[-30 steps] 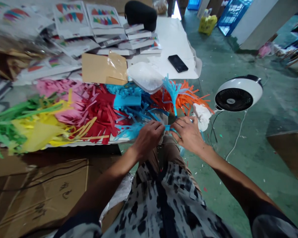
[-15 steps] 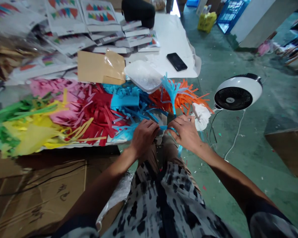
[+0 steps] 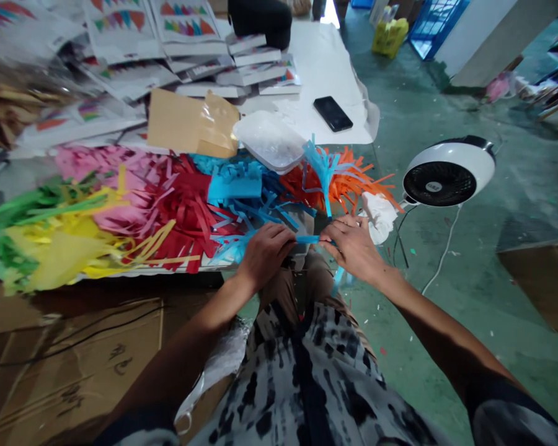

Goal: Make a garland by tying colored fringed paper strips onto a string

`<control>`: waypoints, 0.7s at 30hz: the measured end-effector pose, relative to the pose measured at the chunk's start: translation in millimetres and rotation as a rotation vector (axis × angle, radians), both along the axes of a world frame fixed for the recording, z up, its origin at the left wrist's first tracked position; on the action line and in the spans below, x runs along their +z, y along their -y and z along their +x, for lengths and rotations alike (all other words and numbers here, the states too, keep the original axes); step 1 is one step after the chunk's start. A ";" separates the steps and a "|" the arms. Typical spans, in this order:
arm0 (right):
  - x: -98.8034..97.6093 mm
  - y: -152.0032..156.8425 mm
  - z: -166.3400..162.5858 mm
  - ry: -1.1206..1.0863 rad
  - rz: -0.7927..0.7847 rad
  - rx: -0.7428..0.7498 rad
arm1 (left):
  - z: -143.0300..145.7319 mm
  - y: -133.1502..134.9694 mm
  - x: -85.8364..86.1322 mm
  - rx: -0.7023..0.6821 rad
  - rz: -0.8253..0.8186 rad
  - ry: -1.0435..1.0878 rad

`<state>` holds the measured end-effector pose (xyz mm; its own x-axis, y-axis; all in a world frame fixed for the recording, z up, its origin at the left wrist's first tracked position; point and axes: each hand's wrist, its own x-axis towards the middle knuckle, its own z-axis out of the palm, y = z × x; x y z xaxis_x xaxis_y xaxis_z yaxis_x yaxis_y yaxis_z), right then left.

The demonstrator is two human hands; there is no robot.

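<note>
Between my two hands runs a narrow twisted band of light-blue tissue paper tassel [image 3: 307, 239]. My left hand [image 3: 268, 248] is closed around its left part, and fringe spreads out beyond that hand over the table edge. Closed on its right part is my right hand [image 3: 351, 244], with pale blue strips dangling below. Just above my right hand stands another light-blue tassel [image 3: 324, 170], its strips fanned over orange fringed paper [image 3: 353, 183]. Blue fringed paper [image 3: 235, 186] lies behind my left hand. A crumpled white tissue [image 3: 379, 217] is beside my right hand.
Red [image 3: 186, 204], pink and yellow fringed paper [image 3: 65, 248] covers the table's left. Behind are a clear plastic tray [image 3: 270, 139], a brown envelope [image 3: 181, 124], a phone [image 3: 332, 114] and stacked packs [image 3: 190, 28]. A white fan [image 3: 451, 170] stands at right; cardboard [image 3: 93, 365] lies below left.
My hands have drawn slightly apart, my right hand shifting a little to the right. More of the blue band shows between them, looking straighter and tighter.
</note>
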<state>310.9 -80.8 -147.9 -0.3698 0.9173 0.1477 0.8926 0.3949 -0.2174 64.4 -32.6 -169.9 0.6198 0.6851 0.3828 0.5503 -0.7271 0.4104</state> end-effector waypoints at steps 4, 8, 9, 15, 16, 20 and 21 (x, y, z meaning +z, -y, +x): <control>2.0 1.1 5.3 0.048 -0.048 -0.073 | -3.2 0.0 -0.6 0.024 -0.026 0.035; 6.7 -1.2 4.4 0.100 -0.084 -0.110 | -2.8 3.0 0.7 0.093 -0.041 0.034; 8.5 -2.4 3.6 0.108 -0.094 -0.109 | -2.4 3.6 1.1 0.122 -0.046 0.029; 17.6 -10.9 -0.4 0.167 -0.106 -0.076 | 0.3 3.7 4.4 0.230 -0.078 -0.001; 18.0 -12.4 -0.7 0.176 -0.105 -0.074 | 1.0 3.0 5.1 0.235 -0.079 -0.010; 16.4 -19.2 -1.0 0.183 -0.105 -0.080 | 3.5 -1.6 7.7 0.243 -0.078 -0.057; 15.9 -20.6 -0.8 0.178 -0.105 -0.080 | 3.9 -3.0 8.3 0.243 -0.076 -0.069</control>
